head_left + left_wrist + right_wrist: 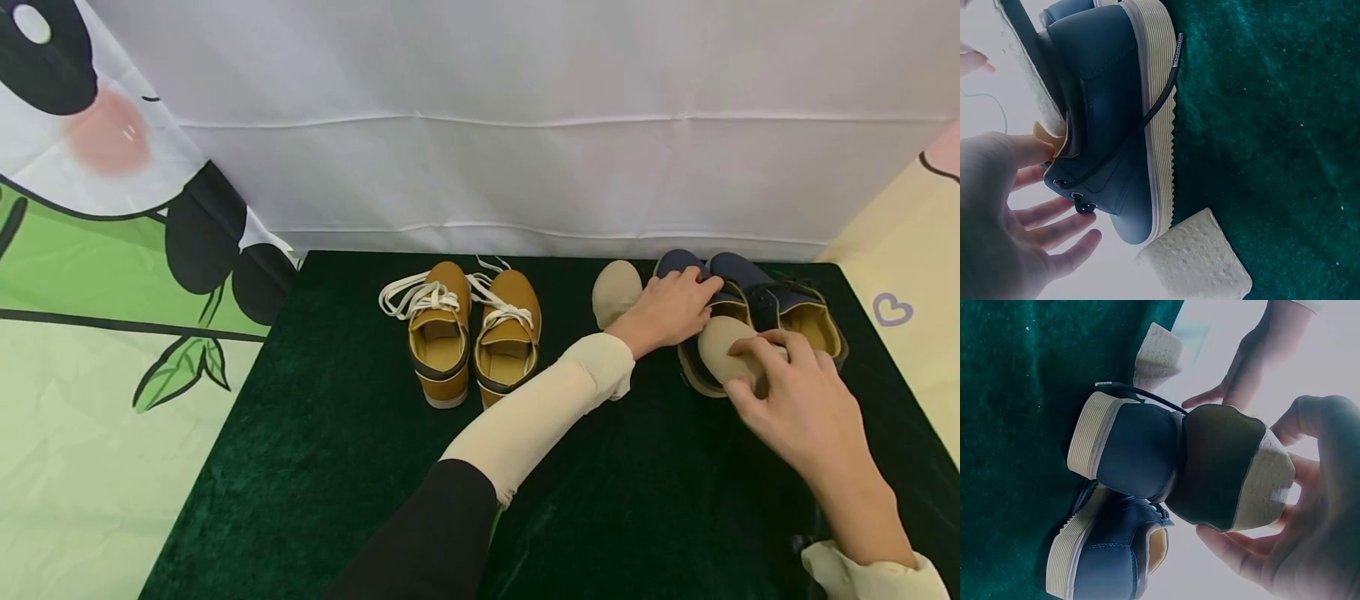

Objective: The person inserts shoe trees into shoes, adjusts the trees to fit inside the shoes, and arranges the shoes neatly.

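Loose beige form (617, 293) just left of left navy shoe (677, 263), left hand (673, 305) pinching that shoe's tongue (1043, 132), other fingers spread, best holding the mouth wide, while right hand (810, 408), part-curled, grips second form (726, 343) at its heel opening, best eased straight, untwisted.

A dark green, velvety cloth (300, 467) covers the surface, narrowing toward the far side. Beyond it hangs a white sheet (525, 167) with horizontal creases. At left, a printed backdrop (75, 425) — cartoon face (108, 175), green band (82, 258), leaf sprig (180, 373); at right, a cream panel (900, 367) bearing a purple heart outline (892, 309). Light falls softly.
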`<state>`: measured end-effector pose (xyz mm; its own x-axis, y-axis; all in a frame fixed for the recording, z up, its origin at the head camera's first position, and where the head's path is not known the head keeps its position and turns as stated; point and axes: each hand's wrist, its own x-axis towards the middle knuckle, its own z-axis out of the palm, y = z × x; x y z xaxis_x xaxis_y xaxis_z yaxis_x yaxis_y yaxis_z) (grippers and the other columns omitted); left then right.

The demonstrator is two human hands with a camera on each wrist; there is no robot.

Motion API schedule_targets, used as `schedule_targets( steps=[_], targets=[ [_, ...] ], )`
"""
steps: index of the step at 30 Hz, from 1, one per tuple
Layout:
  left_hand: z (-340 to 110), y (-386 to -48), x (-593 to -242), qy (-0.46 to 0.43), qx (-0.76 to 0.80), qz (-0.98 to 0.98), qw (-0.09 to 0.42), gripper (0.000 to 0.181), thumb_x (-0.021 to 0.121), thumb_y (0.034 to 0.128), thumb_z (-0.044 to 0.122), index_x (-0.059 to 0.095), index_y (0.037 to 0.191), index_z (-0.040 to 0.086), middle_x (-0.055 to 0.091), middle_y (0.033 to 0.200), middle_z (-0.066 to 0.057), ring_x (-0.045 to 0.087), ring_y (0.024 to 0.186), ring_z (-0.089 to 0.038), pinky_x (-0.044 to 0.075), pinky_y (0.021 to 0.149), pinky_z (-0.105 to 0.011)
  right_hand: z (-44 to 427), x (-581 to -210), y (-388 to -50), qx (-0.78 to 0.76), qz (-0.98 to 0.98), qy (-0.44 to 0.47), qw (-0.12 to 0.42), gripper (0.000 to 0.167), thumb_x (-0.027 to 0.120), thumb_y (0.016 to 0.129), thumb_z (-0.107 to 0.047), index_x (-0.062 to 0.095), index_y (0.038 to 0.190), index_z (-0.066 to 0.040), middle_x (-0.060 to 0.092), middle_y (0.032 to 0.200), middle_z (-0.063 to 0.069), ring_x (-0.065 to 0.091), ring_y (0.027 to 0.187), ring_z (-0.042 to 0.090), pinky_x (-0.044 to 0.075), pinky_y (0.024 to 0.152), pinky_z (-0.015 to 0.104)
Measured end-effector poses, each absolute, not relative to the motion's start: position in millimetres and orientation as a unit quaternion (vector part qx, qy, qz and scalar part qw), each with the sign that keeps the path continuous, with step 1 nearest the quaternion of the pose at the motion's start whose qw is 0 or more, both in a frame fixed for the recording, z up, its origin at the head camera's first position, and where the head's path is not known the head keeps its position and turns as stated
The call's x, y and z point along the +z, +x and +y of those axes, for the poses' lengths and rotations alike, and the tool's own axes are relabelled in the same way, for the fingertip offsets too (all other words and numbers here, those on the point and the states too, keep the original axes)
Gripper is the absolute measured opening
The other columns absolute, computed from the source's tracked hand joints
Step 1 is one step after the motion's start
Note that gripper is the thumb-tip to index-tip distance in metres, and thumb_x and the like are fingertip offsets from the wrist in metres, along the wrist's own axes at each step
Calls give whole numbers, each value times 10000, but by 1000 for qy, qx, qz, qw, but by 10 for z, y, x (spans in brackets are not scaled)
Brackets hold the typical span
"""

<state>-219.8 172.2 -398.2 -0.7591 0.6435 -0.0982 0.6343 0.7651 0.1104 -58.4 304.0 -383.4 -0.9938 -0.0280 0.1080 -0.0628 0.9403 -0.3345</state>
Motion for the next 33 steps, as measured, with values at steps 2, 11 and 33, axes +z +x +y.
schedule_targets(
  steps=[2, 11, 33],
  targets=[
    [1713, -2204, -3980, 343, 36, 936, 68, 456, 399, 1115, 421, 381, 1567, 367, 468, 1562, 54, 567, 1281, -121, 493, 1039, -329, 3047, -3831, -606, 172, -984, 25, 47, 331, 564, 977, -272, 623, 1286, -169, 415, 1461, 312, 372, 1227, 603, 375, 887, 786],
    [1716, -2214, -3990, 353, 25, 933, 62, 454, 363, 1128, 412, 368, 1580, 366, 486, 1554, 57, 590, 1238, -111, 515, 981, -308, 3073, -3811, -689, 178, -983, 31, 35, 334, 536, 1002, -299, 615, 1300, -171, 411, 1450, 314, 388, 1206, 595, 398, 825, 760],
    [1638, -2240, -3976, 388, 69, 915, 84, 401, 356, 1142, 315, 426, 1533, 259, 532, 1447, -7, 598, 1027, -101, 489, 839, -221, 3124, -3808, -899, 183, -982, 36, -3, 387, 469, 1056, -352, 578, 1373, -159, 375, 1485, 330, 376, 1229, 609, 391, 847, 803]
  ],
)
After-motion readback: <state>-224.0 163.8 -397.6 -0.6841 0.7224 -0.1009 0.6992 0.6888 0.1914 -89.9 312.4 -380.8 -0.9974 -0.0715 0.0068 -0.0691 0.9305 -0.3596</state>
